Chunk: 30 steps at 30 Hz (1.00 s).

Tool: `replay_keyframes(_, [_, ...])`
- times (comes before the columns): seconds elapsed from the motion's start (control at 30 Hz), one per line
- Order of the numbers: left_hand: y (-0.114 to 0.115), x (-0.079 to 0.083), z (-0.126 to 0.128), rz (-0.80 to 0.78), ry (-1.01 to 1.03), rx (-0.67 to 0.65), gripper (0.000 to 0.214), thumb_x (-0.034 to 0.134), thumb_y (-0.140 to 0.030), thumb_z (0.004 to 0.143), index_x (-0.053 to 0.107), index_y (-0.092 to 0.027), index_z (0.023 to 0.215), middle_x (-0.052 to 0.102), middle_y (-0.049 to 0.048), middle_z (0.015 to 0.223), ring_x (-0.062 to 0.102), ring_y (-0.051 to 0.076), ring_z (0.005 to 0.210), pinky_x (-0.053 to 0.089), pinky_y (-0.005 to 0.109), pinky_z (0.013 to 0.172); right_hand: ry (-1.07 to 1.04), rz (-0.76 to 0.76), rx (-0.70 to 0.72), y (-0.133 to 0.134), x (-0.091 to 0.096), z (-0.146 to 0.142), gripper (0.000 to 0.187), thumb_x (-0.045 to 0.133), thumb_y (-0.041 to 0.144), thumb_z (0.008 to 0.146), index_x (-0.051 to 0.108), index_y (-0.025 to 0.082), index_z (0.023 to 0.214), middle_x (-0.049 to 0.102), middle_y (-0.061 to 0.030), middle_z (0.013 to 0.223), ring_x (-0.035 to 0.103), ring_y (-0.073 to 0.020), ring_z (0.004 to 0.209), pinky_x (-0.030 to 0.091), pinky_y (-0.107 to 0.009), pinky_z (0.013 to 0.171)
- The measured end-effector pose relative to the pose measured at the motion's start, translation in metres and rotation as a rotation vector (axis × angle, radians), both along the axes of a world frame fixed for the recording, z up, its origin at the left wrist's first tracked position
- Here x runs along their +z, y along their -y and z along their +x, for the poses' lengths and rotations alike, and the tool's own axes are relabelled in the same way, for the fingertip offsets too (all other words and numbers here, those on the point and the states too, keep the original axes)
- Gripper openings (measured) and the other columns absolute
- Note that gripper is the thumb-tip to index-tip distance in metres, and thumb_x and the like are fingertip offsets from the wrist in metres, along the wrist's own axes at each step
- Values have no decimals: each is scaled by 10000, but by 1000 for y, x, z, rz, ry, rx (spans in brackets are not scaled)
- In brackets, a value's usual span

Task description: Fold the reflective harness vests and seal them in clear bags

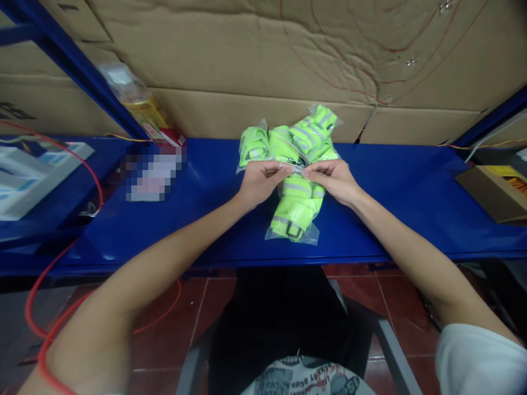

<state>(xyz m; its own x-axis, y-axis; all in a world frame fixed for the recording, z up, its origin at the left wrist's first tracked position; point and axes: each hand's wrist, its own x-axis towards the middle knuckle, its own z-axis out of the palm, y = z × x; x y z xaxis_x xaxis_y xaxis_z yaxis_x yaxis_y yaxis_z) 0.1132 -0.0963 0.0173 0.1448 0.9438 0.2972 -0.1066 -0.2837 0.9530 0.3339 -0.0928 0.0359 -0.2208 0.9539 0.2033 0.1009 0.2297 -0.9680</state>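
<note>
Folded neon-yellow fabric with silver reflective bands, in a clear plastic bag (297, 211), lies in front of me on the blue table. A dark buckle-like loop shows at its near end. My left hand (263, 181) pinches the bag's far edge between thumb and fingers. Close beside it, my right hand (335, 178) pinches the same edge, so the two sets of fingertips almost meet. Just behind the hands lie more bagged neon bundles, one at the left (253, 145) and another at the right (315, 129). My fingers partly cover where the bags overlap.
A bottle with a yellow and red label (144, 107) stands back left, near a blurred-out patch on the blue table (214, 219). An open cardboard box (489, 192) sits at the right. Cardboard (230, 49) lines the back, and a red hose (31, 307) loops at the left.
</note>
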Motion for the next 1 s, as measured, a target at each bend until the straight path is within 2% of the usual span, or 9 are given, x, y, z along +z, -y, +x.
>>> replay_keyframes(0.1, [-2, -2, 0, -34, 6, 12, 410, 982, -557, 737, 909, -214, 948, 874, 87, 981, 793, 192, 835, 628, 293, 748, 11, 17, -37, 2, 2, -2, 423, 1031, 591, 606, 863, 238, 770, 828, -45, 813, 711, -188, 742, 594, -336, 705])
replay_keyframes(0.2, [-2, -2, 0, -30, 7, 22, 405, 982, -555, 738, 909, -219, 952, 874, 87, 989, 799, 200, 861, 640, 306, 777, -13, 22, -62, 2, 0, -4, 406, 1034, 576, 609, 861, 246, 770, 841, -43, 846, 734, -194, 774, 615, -344, 750])
replay_keyframes(0.33, [1, 0, 1, 34, -20, 8, 377, 970, -550, 762, 911, -224, 941, 871, 82, 970, 801, 200, 885, 652, 324, 837, -66, -24, 16, 0, -7, -3, 354, 1035, 533, 652, 890, 268, 837, 866, -42, 917, 777, -198, 837, 637, -345, 822])
replay_keyframes(0.4, [2, -1, 2, 61, -38, -3, 360, 967, -547, 768, 912, -227, 923, 871, 77, 958, 788, 185, 849, 642, 305, 794, -81, -30, 46, 0, -8, -3, 353, 1040, 524, 649, 898, 275, 856, 871, -42, 926, 789, -201, 846, 647, -348, 834])
replay_keyframes(0.53, [2, -2, 2, -1, -48, 9, 395, 977, -548, 741, 908, -204, 924, 867, 76, 931, 754, 160, 739, 594, 254, 632, -77, -9, 0, 1, -4, -5, 394, 1075, 498, 568, 893, 247, 810, 866, -54, 866, 790, -208, 796, 654, -344, 772])
replay_keyframes(0.67, [3, -1, 2, -103, 11, 28, 418, 1018, -518, 672, 890, -181, 884, 862, 81, 918, 782, 184, 768, 639, 268, 643, -70, -12, -11, 3, -1, -6, 396, 1089, 470, 536, 884, 224, 770, 856, -58, 817, 765, -187, 722, 629, -314, 690])
replay_keyframes(0.83, [3, 3, 3, -67, 14, 84, 400, 1016, -499, 661, 869, -181, 854, 865, 87, 940, 796, 193, 801, 639, 261, 629, -78, -83, 1, -1, -2, -2, 362, 1078, 453, 574, 894, 245, 807, 864, -53, 865, 787, -204, 796, 652, -345, 774])
replay_keyframes(1.0, [1, 2, 2, -61, 7, 91, 345, 989, -459, 711, 872, -181, 880, 865, 85, 948, 805, 191, 824, 634, 247, 623, -80, -105, -4, -5, -6, 2, 330, 1074, 421, 586, 892, 248, 799, 859, -49, 861, 787, -201, 825, 648, -349, 815])
